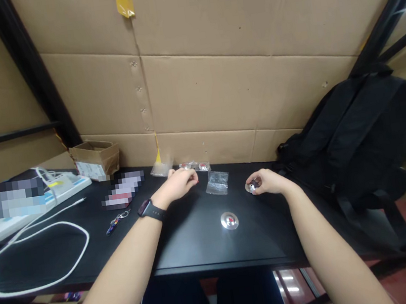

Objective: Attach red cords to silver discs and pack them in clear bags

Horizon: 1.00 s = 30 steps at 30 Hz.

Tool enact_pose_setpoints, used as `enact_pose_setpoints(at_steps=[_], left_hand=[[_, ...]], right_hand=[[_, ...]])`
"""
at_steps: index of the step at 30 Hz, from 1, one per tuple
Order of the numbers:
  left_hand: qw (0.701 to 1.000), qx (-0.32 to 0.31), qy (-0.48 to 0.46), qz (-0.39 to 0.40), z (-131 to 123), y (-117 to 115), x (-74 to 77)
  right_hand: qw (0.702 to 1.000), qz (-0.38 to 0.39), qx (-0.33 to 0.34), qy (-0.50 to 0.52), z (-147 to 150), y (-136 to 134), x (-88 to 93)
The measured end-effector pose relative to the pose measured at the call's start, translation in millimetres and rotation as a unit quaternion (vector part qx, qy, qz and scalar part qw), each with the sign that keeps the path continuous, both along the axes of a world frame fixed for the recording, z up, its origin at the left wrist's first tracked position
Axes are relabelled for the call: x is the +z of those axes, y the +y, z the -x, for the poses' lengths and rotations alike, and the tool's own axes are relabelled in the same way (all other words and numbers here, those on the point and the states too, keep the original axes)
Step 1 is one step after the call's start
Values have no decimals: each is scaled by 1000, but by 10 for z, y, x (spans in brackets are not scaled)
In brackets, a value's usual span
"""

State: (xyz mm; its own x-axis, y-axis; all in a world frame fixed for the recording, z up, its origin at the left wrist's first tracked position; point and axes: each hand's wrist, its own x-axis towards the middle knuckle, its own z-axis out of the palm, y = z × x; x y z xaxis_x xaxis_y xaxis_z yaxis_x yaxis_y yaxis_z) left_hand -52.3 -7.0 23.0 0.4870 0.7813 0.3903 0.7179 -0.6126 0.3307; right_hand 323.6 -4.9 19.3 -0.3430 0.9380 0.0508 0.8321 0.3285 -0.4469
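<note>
My left hand, with a dark watch on its wrist, rests on the black table with its fingers curled, reaching toward small bagged parts by the cardboard wall. Whether it holds anything is hidden. My right hand is closed on a small round silver metal part at the table surface. A second round silver disc with a red centre lies loose on the table between my arms. An empty-looking clear plastic bag lies between my hands.
A black backpack fills the right end of the table. At the left lie a white cable loop, a white power strip, a keyring and a small cardboard box. Cardboard sheets wall the back.
</note>
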Motion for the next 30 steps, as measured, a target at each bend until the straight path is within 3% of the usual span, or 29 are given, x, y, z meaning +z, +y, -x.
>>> enact_pose_setpoints(at_steps=[3, 7, 11, 14, 24, 30], left_hand=[[994, -35, -104, -14, -169, -91, 60], [971, -60, -229, 29, -393, -169, 39], [947, -78, -300, 83, -524, -194, -21], [939, -85, -324, 78, -568, -197, -52], [940, -104, -310, 102, -596, -154, -128], [938, -87, -323, 87, -603, -153, -141]], right_hand=[[996, -91, 10, 1, 124, -41, 51], [973, -179, 23, 145, 462, -143, 117], [927, -145, 100, 331, 859, -277, 114], [896, -91, 148, 409, 1075, -363, 76], [873, -79, 168, 451, 1239, -439, 23], [880, -105, 163, 434, 1251, -435, 30]])
